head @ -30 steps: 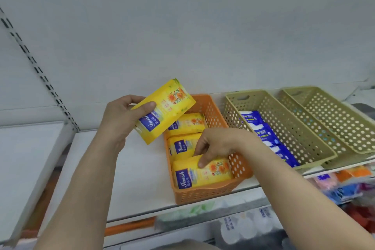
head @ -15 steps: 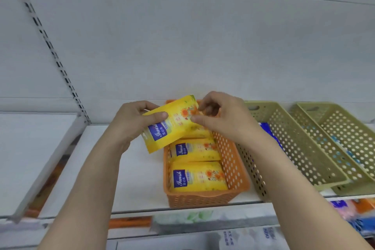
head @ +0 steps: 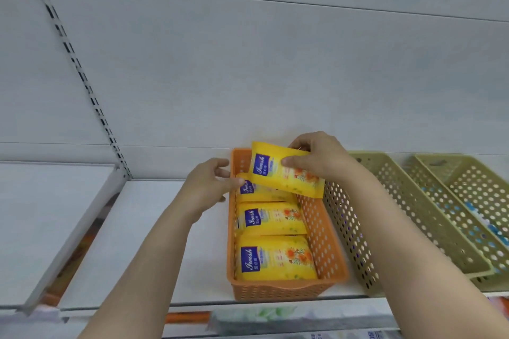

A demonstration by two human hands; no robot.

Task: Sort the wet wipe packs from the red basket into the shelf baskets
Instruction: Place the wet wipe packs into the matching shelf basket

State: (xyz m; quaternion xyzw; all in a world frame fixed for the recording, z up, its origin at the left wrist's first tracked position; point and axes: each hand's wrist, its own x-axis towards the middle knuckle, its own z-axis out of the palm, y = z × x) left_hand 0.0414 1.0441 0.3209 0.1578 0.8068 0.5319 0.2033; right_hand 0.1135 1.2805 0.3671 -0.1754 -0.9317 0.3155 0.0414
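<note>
A yellow wet wipe pack (head: pixel 286 173) hangs tilted over the rear of the orange shelf basket (head: pixel 325 245). My right hand (head: pixel 319 157) pinches its top right part. Below it, three more yellow packs lie in a row in the basket: a front pack (head: pixel 275 259), a middle pack (head: pixel 272 219) and a rear pack (head: pixel 259 194) that the held one partly covers. My left hand (head: pixel 209 187) is at the basket's left rim with its fingers relaxed, and its thumb touches the rear pack's left edge. The red basket is out of view.
Two olive perforated baskets (head: pixel 391 209) (head: pixel 473 187) stand to the right of the orange one on the white shelf (head: pixel 154 242), with blue packs showing through their holes. A slotted upright (head: pixel 82 77) runs up the back wall. More goods show on the lower shelf.
The held yellow pack passed from my left hand to my right hand and moved right, over the basket's rear. My left hand let go and dropped to the basket's left rim.
</note>
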